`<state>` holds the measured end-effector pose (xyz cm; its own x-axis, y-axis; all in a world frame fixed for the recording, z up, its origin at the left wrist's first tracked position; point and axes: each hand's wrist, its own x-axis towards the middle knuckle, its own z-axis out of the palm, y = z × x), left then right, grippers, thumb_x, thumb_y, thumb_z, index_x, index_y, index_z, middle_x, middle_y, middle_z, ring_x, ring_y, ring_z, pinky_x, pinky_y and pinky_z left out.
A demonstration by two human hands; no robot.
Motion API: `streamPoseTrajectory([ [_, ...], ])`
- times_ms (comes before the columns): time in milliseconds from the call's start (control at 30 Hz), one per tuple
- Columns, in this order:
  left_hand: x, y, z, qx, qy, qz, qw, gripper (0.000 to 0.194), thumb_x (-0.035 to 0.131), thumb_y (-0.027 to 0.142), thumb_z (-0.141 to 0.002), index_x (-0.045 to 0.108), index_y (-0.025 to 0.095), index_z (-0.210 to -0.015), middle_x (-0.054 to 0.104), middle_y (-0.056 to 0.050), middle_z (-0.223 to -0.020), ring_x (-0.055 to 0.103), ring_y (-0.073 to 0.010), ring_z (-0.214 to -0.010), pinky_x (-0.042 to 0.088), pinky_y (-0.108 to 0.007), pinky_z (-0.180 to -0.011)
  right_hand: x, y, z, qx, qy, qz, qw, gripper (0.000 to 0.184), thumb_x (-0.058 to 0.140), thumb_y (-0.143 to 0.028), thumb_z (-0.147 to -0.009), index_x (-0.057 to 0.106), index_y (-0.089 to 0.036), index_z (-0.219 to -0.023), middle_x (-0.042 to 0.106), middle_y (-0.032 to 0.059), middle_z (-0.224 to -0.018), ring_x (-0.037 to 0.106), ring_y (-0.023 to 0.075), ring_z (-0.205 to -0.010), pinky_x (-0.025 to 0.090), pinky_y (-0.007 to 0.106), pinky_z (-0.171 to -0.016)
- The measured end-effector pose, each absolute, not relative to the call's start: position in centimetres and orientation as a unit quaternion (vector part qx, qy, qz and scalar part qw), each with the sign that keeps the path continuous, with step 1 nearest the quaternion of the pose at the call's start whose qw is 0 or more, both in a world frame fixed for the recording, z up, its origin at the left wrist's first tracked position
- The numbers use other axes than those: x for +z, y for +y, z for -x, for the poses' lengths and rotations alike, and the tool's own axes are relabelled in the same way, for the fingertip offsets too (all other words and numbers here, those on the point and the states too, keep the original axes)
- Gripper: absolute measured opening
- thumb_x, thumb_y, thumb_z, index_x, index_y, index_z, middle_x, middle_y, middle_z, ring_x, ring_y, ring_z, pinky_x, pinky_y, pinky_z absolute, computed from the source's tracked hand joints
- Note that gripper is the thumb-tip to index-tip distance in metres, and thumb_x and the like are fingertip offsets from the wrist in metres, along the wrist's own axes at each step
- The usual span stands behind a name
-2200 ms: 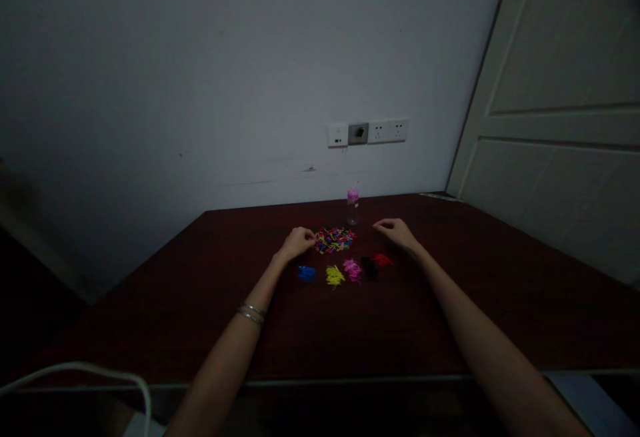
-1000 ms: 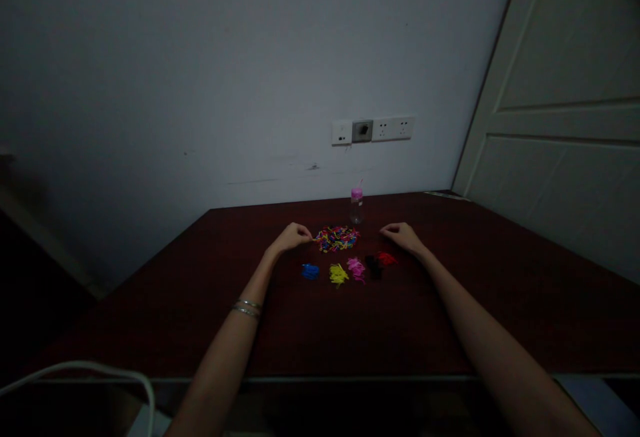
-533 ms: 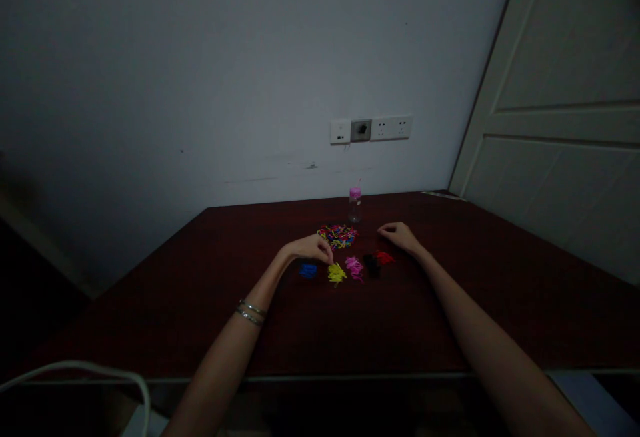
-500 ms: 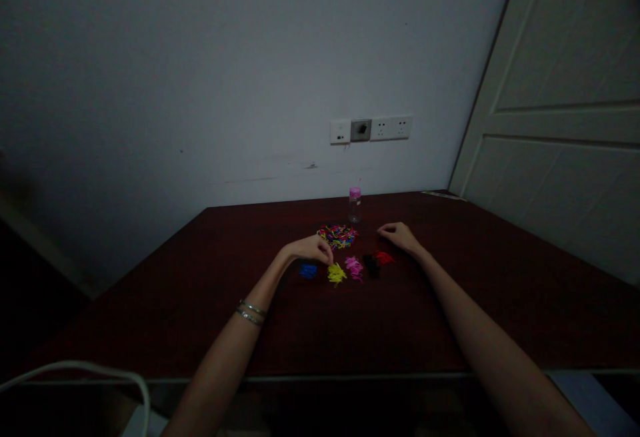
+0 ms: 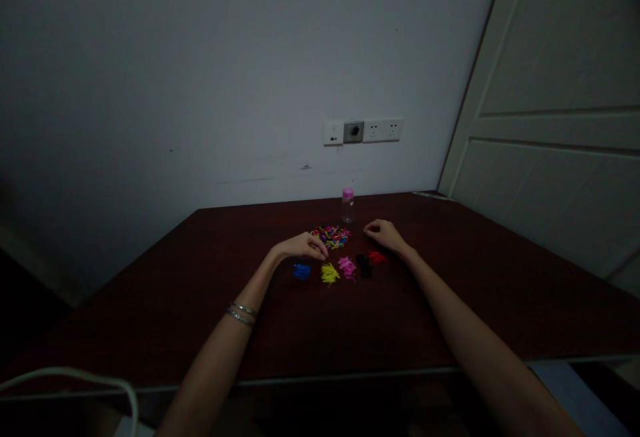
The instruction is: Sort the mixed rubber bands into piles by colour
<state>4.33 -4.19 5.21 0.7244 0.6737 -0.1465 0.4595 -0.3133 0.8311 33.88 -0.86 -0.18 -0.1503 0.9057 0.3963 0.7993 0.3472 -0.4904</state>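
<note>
My left hand (image 5: 303,246) hovers with bent, pinched fingers just above the yellow pile (image 5: 330,274) of thin, band-like pieces. Whether anything sits between its fingertips is too small to see. Behind that hand lies a mixed heap (image 5: 334,236) of many-coloured pieces, partly covered by it. My right hand (image 5: 384,234) rests to the right of the heap, thumb and fingers brought together; what they hold, if anything, cannot be made out. Sorted by colour, a blue pile (image 5: 301,272), a pink pile (image 5: 347,268), a black pile (image 5: 364,265) and a red pile (image 5: 377,257) lie in a row.
A clear bottle (image 5: 348,210) with a pink lid stands behind the heap. The dark red table (image 5: 350,330) meets a wall with sockets (image 5: 383,130). A white cable (image 5: 75,374) curves at the front left, and a panelled door (image 5: 550,184) is on the right.
My left hand has moved from the mixed heap's left edge to the yellow pile, then lifted slightly off it. The right hand stays beside the heap. The view has shifted a little.
</note>
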Motion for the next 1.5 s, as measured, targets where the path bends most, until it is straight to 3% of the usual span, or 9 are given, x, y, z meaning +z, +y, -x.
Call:
streamPoseTrajectory([
  [300, 4.6, -3.6, -3.9, 0.199, 0.434, -0.765, 0.433, 0.038, 0.059, 0.041, -0.066, 0.066, 0.01, -0.087, 0.043, 0.004, -0.048, 0.028, -0.004, -0.04, 0.018, -0.019, -0.039, 0.0, -0.4, -31.6, 0.068, -0.803, 0.529, 0.265, 0.021, 0.056, -0.035, -0.074, 0.069, -0.022, -0.084, 0.067, 0.004, -0.09, 0.059, 0.0175, -0.084, 0.043, 0.025, -0.077],
  [733, 3.7, -2.8, -3.4, 0.216, 0.45, -0.757, 0.421, 0.04, 0.059, 0.044, -0.065, 0.065, 0.01, -0.084, 0.047, 0.003, -0.052, 0.031, -0.0036, -0.041, 0.02, -0.018, -0.038, -0.7, 0.2, -30.3, 0.024, -0.797, 0.554, 0.239, 0.02, 0.054, -0.035, -0.077, 0.068, -0.023, -0.084, 0.062, 0.0055, -0.093, 0.053, 0.0192, -0.091, 0.041, 0.026, -0.074],
  [1167, 2.9, -1.9, -3.6, 0.29, 0.477, -0.733, 0.388, 0.034, 0.058, 0.037, -0.068, 0.065, 0.009, -0.083, 0.051, 0.002, -0.051, 0.032, -0.0037, -0.038, 0.021, -0.018, -0.037, 2.1, -1.2, -31.0, -0.022, -0.794, 0.546, 0.266, 0.017, 0.051, -0.029, -0.079, 0.065, -0.019, -0.079, 0.059, 0.0059, -0.091, 0.05, 0.0163, -0.087, 0.038, 0.023, -0.069],
  [1333, 2.8, -2.0, -4.3, 0.352, 0.478, -0.715, 0.369, 0.027, 0.059, 0.029, -0.067, 0.065, 0.007, -0.08, 0.057, -0.002, -0.058, 0.042, -0.0059, -0.046, 0.03, -0.018, -0.044, 3.2, -2.2, -30.1, -0.016, -0.812, 0.512, 0.281, 0.016, 0.053, -0.029, -0.078, 0.064, -0.018, -0.078, 0.058, 0.0052, -0.09, 0.049, 0.0162, -0.087, 0.037, 0.024, -0.073],
  [1500, 2.1, -1.7, -5.2, 0.385, 0.442, -0.73, 0.353, 0.033, 0.062, 0.032, -0.065, 0.066, 0.006, -0.084, 0.058, -0.003, -0.061, 0.045, -0.0074, -0.051, 0.033, -0.019, -0.049, 4.2, -2.7, -28.3, 0.005, -0.832, 0.462, 0.307, 0.015, 0.054, -0.029, -0.078, 0.065, -0.018, -0.076, 0.059, 0.005, -0.087, 0.05, 0.0164, -0.084, 0.038, 0.026, -0.074],
])
